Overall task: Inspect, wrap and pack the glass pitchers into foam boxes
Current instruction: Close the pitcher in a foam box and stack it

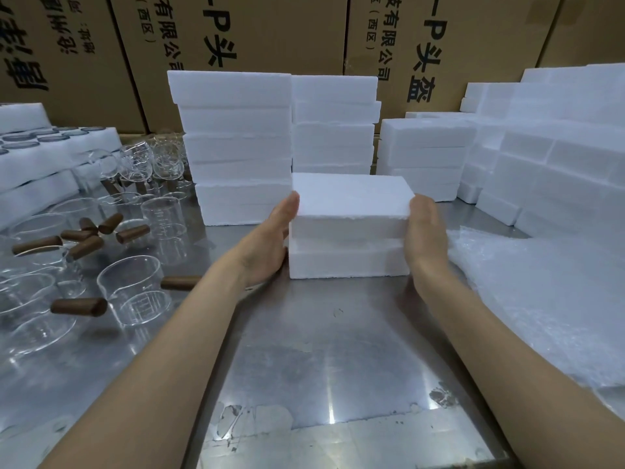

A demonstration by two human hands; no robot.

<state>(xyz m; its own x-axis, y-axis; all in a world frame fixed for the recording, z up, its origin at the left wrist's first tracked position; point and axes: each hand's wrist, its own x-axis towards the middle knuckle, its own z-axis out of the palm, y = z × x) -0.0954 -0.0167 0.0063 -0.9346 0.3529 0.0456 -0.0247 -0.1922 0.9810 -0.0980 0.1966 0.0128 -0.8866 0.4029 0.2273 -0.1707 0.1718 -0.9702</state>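
- Your left hand (267, 238) and right hand (424, 231) press flat against opposite ends of a closed foam box (350, 228); each grip is spread, palms clamping it between them.
- The box stands on the steel counter (321, 350), its lid seated on the base; whatever is inside is hidden.
- Glass pitchers (130, 292) with brown wooden handles crowd the counter's left; the farther ones blur together.
- Bubble wrap (541, 299) lies to the right, cut off by the frame edge.
- Stacked foam boxes (233, 147) behind hide the lower parts of the cardboard cartons (270, 32).
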